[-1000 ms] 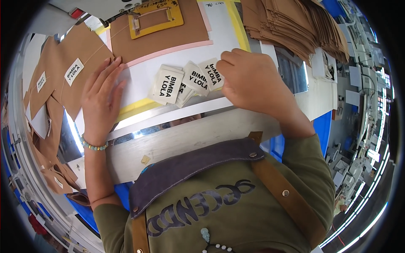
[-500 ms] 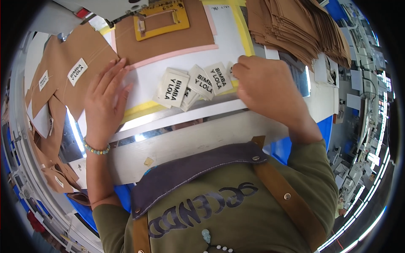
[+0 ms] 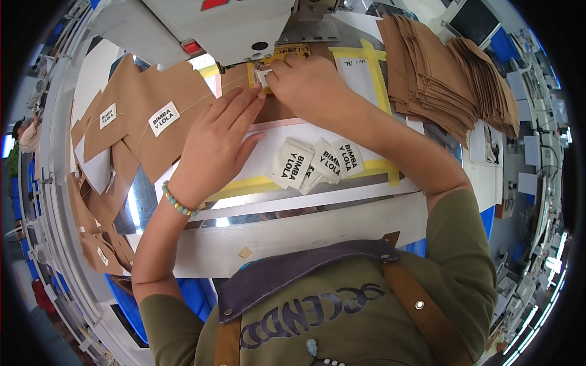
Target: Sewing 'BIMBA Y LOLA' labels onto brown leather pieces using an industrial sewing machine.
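Observation:
My right hand reaches in under the machine head, its fingers pinched on a small white label over the yellow template frame. My left hand lies beside it, fingers stretched out, fingertips close to the label and the template. Part of the template hides behind my right hand and the machine. Under the template lies a brown panel. Nearer to me, a loose pile of white labels with black print rests on the white board edged with yellow tape.
The white sewing machine head hangs over the work. Brown panels with labels on them spread to the left, joined by threads. A thick stack of brown panels stands at the right, and a dark screen beyond it.
My right hand has moved from the label pile up and left to the template, carrying a label. My left hand has moved toward the template. The view has shifted, showing more of the machine.

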The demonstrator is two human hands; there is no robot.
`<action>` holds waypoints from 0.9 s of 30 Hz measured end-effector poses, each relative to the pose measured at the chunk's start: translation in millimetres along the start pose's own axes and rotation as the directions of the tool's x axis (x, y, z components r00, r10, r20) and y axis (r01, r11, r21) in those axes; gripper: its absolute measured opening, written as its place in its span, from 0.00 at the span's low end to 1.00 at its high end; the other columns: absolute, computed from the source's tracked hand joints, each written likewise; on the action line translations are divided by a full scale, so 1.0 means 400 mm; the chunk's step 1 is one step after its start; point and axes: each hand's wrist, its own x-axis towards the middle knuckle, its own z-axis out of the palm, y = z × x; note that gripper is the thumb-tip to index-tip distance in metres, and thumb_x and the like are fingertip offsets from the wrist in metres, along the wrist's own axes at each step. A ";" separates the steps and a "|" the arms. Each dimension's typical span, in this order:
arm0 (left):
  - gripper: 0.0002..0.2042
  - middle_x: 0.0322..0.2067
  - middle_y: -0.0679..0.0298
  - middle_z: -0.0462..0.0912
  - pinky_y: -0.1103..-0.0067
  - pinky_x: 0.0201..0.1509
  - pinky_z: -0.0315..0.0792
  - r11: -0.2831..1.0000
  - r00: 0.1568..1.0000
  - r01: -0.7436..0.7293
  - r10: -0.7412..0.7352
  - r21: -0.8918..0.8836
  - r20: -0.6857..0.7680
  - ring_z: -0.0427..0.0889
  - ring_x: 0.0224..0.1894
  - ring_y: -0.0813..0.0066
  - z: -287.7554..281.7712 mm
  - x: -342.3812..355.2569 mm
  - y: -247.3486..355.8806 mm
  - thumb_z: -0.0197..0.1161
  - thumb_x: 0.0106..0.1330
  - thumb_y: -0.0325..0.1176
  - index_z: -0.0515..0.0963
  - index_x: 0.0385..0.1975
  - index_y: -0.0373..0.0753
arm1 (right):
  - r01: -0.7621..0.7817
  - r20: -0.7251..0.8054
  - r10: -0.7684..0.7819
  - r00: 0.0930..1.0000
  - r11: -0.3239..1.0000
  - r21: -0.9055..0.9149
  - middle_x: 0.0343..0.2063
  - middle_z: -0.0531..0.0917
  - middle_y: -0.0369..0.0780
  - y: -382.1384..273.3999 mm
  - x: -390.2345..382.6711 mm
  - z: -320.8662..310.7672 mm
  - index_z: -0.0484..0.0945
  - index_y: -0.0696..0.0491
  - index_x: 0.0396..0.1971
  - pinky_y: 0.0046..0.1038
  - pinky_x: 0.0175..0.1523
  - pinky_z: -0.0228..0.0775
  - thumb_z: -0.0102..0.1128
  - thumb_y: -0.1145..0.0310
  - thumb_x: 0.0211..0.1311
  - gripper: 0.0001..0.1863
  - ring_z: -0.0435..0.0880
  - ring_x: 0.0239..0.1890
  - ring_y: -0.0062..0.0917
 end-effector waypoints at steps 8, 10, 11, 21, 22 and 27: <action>0.33 0.78 0.60 0.71 0.58 0.78 0.68 0.997 0.997 0.003 -0.008 0.076 0.072 0.69 0.78 0.49 0.056 0.027 -0.056 0.70 0.73 0.40 0.71 0.77 0.38 | -0.072 0.083 0.049 0.995 0.954 0.291 0.49 0.89 0.38 0.035 -0.066 -0.050 0.90 0.56 0.46 0.38 0.63 0.79 0.70 0.60 0.70 0.15 0.82 0.63 0.32; 0.34 0.79 0.60 0.71 0.58 0.80 0.65 0.997 0.994 0.030 -0.038 0.075 0.103 0.67 0.80 0.51 0.063 0.032 -0.062 0.69 0.75 0.42 0.70 0.78 0.39 | -0.065 0.040 0.056 0.998 0.963 0.263 0.53 0.89 0.38 0.040 -0.098 -0.031 0.89 0.57 0.47 0.39 0.67 0.76 0.67 0.58 0.72 0.17 0.80 0.66 0.32; 0.34 0.79 0.60 0.71 0.58 0.80 0.65 0.997 0.994 0.026 -0.034 0.075 0.104 0.67 0.80 0.51 0.066 0.032 -0.065 0.69 0.75 0.42 0.70 0.78 0.39 | -0.057 -0.003 0.059 0.998 0.970 0.237 0.58 0.88 0.39 0.044 -0.110 -0.025 0.89 0.58 0.49 0.40 0.71 0.73 0.65 0.56 0.75 0.19 0.79 0.68 0.33; 0.30 0.77 0.60 0.73 0.59 0.83 0.63 1.000 0.997 0.020 -0.022 0.020 0.075 0.65 0.81 0.51 0.077 0.054 -0.085 0.70 0.74 0.38 0.75 0.74 0.37 | -0.128 0.089 0.103 0.991 0.926 0.354 0.58 0.90 0.39 0.094 -0.105 -0.024 0.89 0.55 0.50 0.40 0.72 0.74 0.64 0.57 0.76 0.18 0.79 0.69 0.34; 0.29 0.76 0.59 0.74 0.59 0.83 0.63 1.000 0.997 0.024 -0.023 -0.010 0.068 0.66 0.81 0.51 0.077 0.056 -0.085 0.71 0.73 0.37 0.76 0.72 0.36 | -0.084 0.023 0.081 0.996 0.951 0.299 0.58 0.89 0.39 0.092 -0.103 -0.024 0.89 0.56 0.50 0.40 0.72 0.74 0.64 0.58 0.76 0.17 0.80 0.68 0.35; 0.27 0.73 0.58 0.77 0.59 0.82 0.65 0.995 0.997 0.039 -0.033 -0.089 0.074 0.68 0.78 0.48 0.068 0.066 -0.087 0.73 0.71 0.34 0.78 0.69 0.34 | -0.032 0.020 0.026 0.999 0.908 0.418 0.64 0.85 0.39 0.070 -0.104 0.019 0.87 0.56 0.58 0.40 0.73 0.73 0.64 0.62 0.77 0.18 0.78 0.71 0.36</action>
